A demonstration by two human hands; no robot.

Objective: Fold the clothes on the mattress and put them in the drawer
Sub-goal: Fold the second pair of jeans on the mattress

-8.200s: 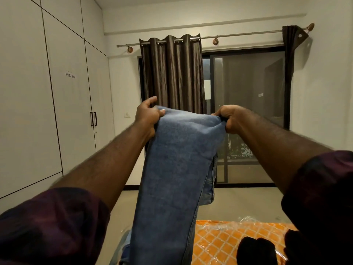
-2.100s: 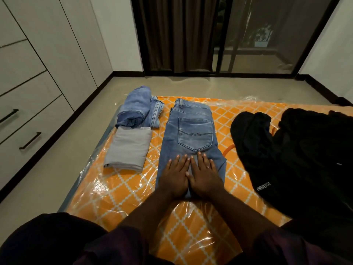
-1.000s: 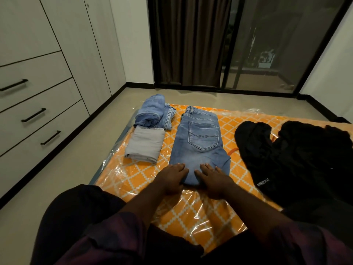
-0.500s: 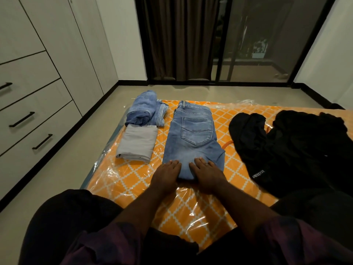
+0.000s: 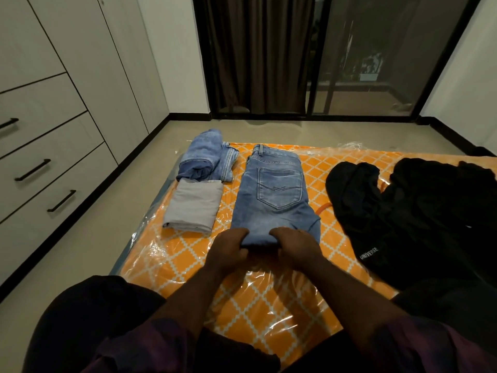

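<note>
Denim jeans [image 5: 271, 195] gripped at near fold by left hand [image 5: 228, 247] and right hand [image 5: 297, 246]

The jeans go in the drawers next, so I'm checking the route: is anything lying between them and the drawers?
The folded grey garment and folded denim lie left of the jeans, toward the drawers; beyond them only bare floor shows. All drawers are closed.

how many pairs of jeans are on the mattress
2. One pair of jeans lies mid-mattress, its near end gripped by the left hand and right hand. A folded pair sits at the far left corner. The black clothes might hide more.
</note>
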